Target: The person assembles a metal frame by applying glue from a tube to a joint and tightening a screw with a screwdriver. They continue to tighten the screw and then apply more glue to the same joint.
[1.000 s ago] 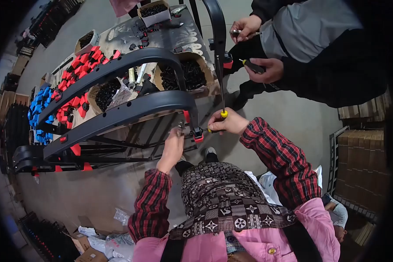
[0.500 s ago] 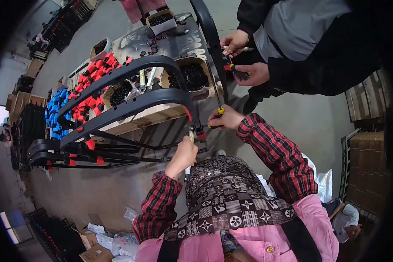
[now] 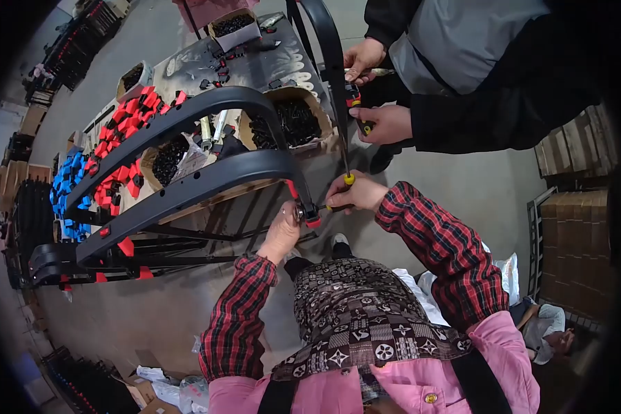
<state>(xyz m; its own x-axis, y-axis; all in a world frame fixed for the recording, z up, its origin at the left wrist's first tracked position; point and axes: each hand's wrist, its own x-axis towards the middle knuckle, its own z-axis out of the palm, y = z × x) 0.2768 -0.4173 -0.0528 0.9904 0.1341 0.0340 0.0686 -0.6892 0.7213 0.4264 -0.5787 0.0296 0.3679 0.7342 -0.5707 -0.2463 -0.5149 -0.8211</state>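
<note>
Black frame [image 3: 238, 166] arches beside the surface [image 3: 276, 62], its near end fitted with a red cap [image 3: 313, 223]. Left hand [image 3: 281, 234]: fingers closed on a metal tool [image 3: 298, 213], now raised to that end, apparently engaging the joint. Right hand [image 3: 361, 192], opposite: fingers closed around yellow-collared screwdrivers [image 3: 350, 179], one shaft upward, another toward the joint; tip contact cannot be confirmed.

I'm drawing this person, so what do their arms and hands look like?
Both arms have red-and-black plaid fabric sleeves reaching to the wrists, with pink cloth above them. The left cuff looks gathered. The left hand and right hand wear no gloves.
</note>
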